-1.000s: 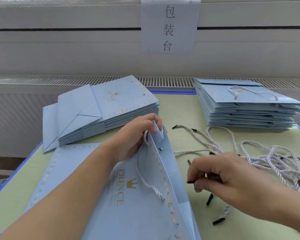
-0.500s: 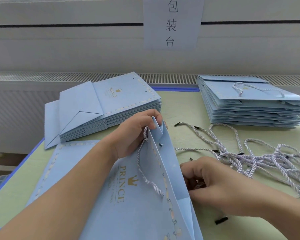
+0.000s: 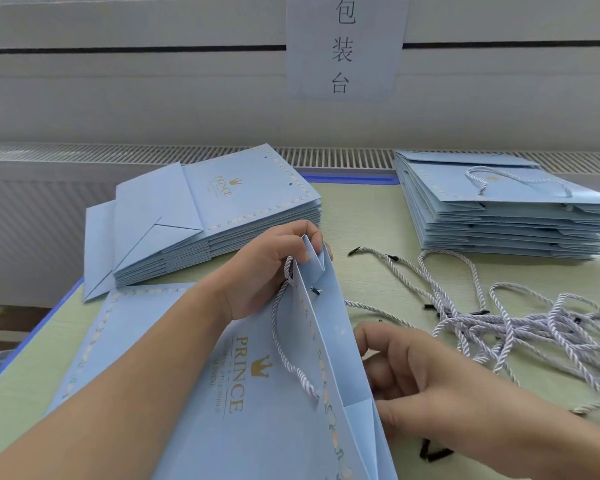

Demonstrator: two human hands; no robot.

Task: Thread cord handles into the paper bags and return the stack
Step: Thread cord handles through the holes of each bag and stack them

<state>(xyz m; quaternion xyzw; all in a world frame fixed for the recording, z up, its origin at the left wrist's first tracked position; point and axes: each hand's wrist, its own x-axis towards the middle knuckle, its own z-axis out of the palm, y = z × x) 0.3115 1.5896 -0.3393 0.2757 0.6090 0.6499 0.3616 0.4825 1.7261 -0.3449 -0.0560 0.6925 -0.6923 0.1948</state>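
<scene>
The left hand (image 3: pixel 260 271) pinches the upright paper bag (image 3: pixel 257 393) at its top fold. At four o'clock, the right hand (image 3: pixel 426 379) curls against the bag's side; its hold is hidden. Loose cords (image 3: pixel 534 327) lie at three o'clock.

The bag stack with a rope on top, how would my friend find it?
Start at the paper sign with black characters on the wall, then look down and right to the far right corner of the green table. The bag stack lies there, past the loose cords. Unlike the left stack, its top bag already has a white cord handle.
</scene>
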